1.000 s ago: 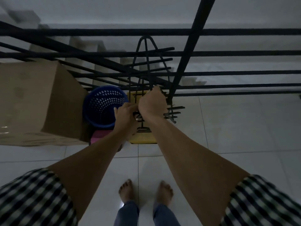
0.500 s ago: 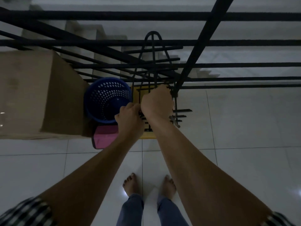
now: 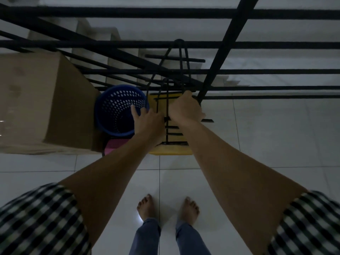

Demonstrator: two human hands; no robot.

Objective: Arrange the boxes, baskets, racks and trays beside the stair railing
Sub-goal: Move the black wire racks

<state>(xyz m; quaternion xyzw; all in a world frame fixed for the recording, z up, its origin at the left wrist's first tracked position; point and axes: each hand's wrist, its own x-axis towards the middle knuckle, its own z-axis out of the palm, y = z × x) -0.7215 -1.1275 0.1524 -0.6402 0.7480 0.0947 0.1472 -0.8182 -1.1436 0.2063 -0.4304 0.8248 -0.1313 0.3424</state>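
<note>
- Two hands at the things by the stair railing [image 3: 257, 71]: right hand [image 3: 185, 109] curled round a bar of the black wire rack [image 3: 167, 105]; left hand [image 3: 147, 120] with fingers spread, over the near rim of the blue basket [image 3: 114, 100].
- Black wire rack upright on the yellow tray [image 3: 171, 151], just beside the blue basket, against the stair railing.
- Cardboard box [image 3: 46, 103] left of the blue basket; pink item [image 3: 114, 146] showing below it.
</note>
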